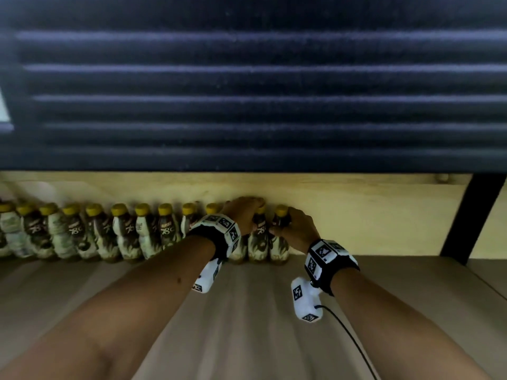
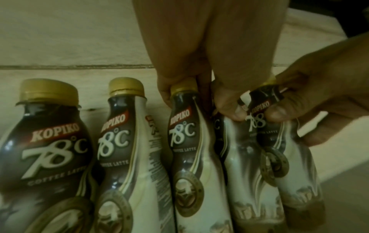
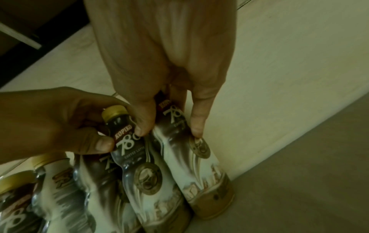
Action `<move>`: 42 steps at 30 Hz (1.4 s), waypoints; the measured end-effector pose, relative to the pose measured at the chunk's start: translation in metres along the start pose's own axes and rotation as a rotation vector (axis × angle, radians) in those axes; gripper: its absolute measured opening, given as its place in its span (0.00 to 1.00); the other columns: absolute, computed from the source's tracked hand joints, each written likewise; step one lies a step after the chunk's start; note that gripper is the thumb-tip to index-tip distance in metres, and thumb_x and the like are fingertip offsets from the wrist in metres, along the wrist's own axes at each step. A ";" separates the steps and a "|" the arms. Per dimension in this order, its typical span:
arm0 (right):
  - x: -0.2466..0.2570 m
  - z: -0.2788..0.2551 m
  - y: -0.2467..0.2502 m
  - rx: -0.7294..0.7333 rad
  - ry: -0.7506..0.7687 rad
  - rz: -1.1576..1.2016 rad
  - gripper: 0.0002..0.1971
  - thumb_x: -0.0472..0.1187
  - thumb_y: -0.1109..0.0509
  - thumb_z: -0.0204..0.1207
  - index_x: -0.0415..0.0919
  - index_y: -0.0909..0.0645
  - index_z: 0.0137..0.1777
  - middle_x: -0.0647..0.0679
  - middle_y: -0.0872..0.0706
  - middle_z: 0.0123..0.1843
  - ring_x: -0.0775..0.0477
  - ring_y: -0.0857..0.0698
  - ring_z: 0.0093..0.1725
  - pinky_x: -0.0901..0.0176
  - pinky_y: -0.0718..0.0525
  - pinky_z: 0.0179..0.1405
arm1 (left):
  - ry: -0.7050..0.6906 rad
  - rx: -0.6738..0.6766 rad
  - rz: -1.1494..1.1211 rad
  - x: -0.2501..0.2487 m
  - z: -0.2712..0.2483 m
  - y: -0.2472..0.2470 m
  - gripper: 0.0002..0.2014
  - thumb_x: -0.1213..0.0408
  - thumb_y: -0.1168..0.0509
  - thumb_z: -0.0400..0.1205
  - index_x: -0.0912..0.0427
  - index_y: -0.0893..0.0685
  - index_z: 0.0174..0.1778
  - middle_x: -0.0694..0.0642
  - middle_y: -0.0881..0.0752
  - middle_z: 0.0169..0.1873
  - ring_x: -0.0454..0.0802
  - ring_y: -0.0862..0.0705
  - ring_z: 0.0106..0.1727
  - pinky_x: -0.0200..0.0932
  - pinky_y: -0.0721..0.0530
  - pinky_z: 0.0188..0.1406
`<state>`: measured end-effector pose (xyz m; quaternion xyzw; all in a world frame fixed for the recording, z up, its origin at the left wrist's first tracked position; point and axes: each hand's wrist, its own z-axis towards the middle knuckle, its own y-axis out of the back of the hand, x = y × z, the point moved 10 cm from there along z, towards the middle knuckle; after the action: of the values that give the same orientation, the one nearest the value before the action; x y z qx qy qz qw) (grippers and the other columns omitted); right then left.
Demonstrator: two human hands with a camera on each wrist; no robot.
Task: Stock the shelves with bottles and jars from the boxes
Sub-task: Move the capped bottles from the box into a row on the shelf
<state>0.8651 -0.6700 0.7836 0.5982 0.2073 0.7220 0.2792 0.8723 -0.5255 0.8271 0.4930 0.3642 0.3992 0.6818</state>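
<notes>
A row of Kopiko coffee bottles (image 1: 123,231) with gold caps stands along the back of the wooden shelf (image 1: 260,311). My right hand (image 1: 295,229) grips the end bottle (image 1: 279,242) at the row's right; in the right wrist view its thumb and a finger straddle that bottle (image 3: 179,149). My left hand (image 1: 244,212) curls over the tops of the two bottles beside it. Its thumb pinches the neck of the nearer bottle (image 1: 259,237), whose cap shows in the right wrist view (image 3: 127,149). All the bottles stand upright on the board.
A dark slatted panel (image 1: 247,91) hangs low over the shelf opening. A black upright post (image 1: 472,215) stands at the right. Bare shelf board (image 1: 384,283) runs from the end bottle to the post. A cable (image 1: 354,341) trails from my right wrist.
</notes>
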 end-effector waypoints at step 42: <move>0.069 -0.379 -0.160 0.455 -0.351 -0.012 0.06 0.38 0.29 0.79 0.36 0.18 0.44 0.39 0.10 0.39 0.47 0.14 0.31 0.61 0.18 0.27 | 0.044 0.399 -0.366 0.032 -0.394 -0.038 0.12 0.58 0.31 0.77 0.64 0.13 0.33 0.52 0.12 0.23 0.49 0.13 0.23 0.34 0.18 0.26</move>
<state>0.5100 -0.4901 0.6586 0.7601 0.3158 0.5407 0.1735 0.5419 -0.3538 0.6895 0.5349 0.5334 0.2004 0.6239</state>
